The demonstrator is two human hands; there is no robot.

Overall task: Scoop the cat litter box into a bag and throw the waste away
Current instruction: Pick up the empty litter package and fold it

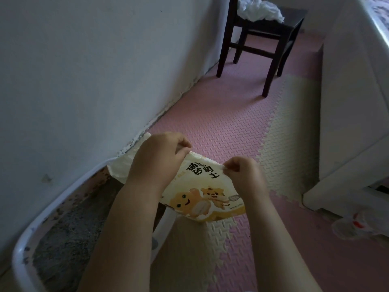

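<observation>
Between both hands: a printed bag, cream and yellow with cartoon cats, is held by its upper edge just over the near-right side of the litter box.
Left hand: fingers curled, pinching the left end of the bag's top edge.
Right hand: fingers curled, pinching the right end of the same edge. The two pinches sit near each other, which looks like a grip for pulling the mouth apart.
Bag mouth: looks closed; whether it is sealed cannot be told.
Litter box: white-rimmed, below and left of the hands, against the wall. Grey litter covers its floor, and dark specks mark its inner sides.
Scoop: none in view.
Beyond the hands: a dark chair with crumpled white material on its seat stands on the pink and cream foam mat.
Right of the right hand: a crumpled clear plastic bag lies on the floor beside white furniture.
Progress: judged to be at the very start, with only the bag in hand.
Left to do: opening the bag, scooping the waste into it, closing it and throwing it away.
</observation>
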